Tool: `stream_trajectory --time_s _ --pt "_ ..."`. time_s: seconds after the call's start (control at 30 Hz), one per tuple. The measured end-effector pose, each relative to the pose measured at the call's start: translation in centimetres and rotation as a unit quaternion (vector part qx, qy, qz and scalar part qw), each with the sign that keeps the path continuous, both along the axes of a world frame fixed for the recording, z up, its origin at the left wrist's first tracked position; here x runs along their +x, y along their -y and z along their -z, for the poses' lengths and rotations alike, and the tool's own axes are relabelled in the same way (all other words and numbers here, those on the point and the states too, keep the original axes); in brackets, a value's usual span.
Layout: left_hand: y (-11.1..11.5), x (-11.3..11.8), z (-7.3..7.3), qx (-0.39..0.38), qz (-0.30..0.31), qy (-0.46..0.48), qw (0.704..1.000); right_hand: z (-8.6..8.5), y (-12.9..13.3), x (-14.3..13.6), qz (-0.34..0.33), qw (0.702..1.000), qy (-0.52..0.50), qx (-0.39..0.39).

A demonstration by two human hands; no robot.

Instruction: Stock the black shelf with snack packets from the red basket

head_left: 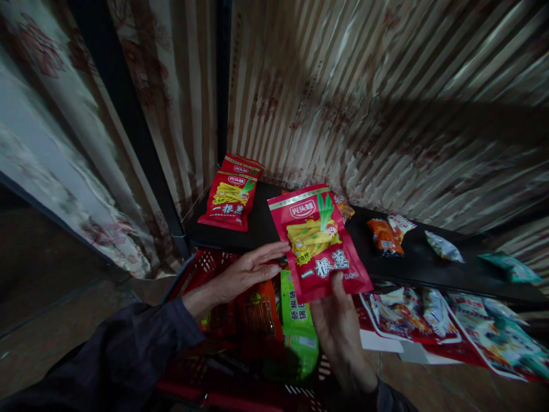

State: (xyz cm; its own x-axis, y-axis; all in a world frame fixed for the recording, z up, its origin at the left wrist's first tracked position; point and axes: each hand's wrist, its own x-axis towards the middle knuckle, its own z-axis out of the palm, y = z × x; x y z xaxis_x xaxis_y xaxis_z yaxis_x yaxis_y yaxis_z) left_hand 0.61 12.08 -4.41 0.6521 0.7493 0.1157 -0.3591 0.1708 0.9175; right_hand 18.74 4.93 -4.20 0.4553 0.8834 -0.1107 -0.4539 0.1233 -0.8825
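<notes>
1. Head view, the only one: your right hand is clamped on the lower edge of a flat, glossy red snack packet printed with yellow sticks and a green onion. Your thumb lies on its front. The packet is tilted, above a red perforated plastic basket and in front of a long black shelf.

2. Your left hand is flat, fingers nearly straight, tips at the packet's left edge; you cannot tell whether they touch.

3. On the shelf's left end lean matching red snack packets, overlapping. Small wrapped snacks, one in an orange wrapper, lie to the right.

4. What could go wrong: held only along its bottom, the packet could tip or slip into the basket. Reaching leftward carelessly could topple the leaning packets.

5. Hard to make out: your right fingers are hidden behind the packet, which also covers part of the shelf. The basket's inside is dark; your sleeves are cut off below.
</notes>
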Motion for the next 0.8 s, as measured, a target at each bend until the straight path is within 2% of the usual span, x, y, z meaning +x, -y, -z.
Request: stream_trajectory --time_s 0.1,0.33,0.5,0.63,0.8 --pt "-0.1 0.2 0.3 -0.003 -0.043 0.0 0.999 0.1 -0.2 -0.5 -0.042 0.998 -0.046 -0.012" --pt "-0.3 0.6 1.5 -0.032 -0.141 -0.035 0.989 1.8 0.1 -1.6 -0.118 0.989 -0.07 -0.052" --pt "-0.5 0.8 1.5 0.02 -0.236 -0.057 0.97 3.0 0.5 -1.5 -0.116 0.981 -0.12 -0.099" --pt "-0.4 0.9 1.6 0.058 -0.269 -0.07 0.959 3.6 0.5 -1.1 -0.121 0.976 -0.131 -0.121" --pt "0.1 1.4 2.7 0.087 -0.307 -0.111 0.941 4.1 0.1 -1.1 -0.139 0.975 -0.12 -0.121"
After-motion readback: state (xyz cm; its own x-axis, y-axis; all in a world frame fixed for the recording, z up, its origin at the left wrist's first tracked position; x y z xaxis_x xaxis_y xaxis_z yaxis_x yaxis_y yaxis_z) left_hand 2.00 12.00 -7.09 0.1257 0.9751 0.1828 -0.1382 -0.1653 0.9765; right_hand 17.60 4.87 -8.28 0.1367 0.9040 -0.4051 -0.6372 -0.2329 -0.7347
